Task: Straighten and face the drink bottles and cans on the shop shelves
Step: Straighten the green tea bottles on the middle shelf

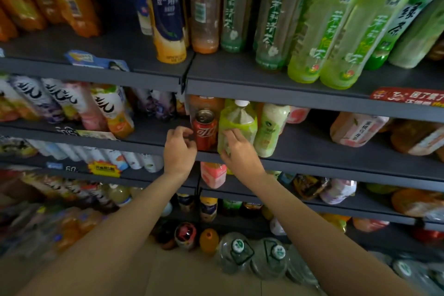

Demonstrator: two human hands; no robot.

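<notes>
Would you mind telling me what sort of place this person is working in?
Most likely a small shop's drinks aisle. Dark tiered shelves carry rows of bottled tea, price and promo tags sit on the shelf edges, and large water jugs stand on the floor.

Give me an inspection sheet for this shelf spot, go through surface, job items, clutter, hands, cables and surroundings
Surface: dark grey shelf, front lip bare to the right.
Job's things: red cola can upright, logo forward; green drink bottle beside it.
Clutter: pink bottle lying on its side.
Hands: left hand fingers curled at the can; right hand fingers on the green bottle.
Cables: nothing seen.
Surroundings: tea bottles above, water jugs on the floor.
</notes>
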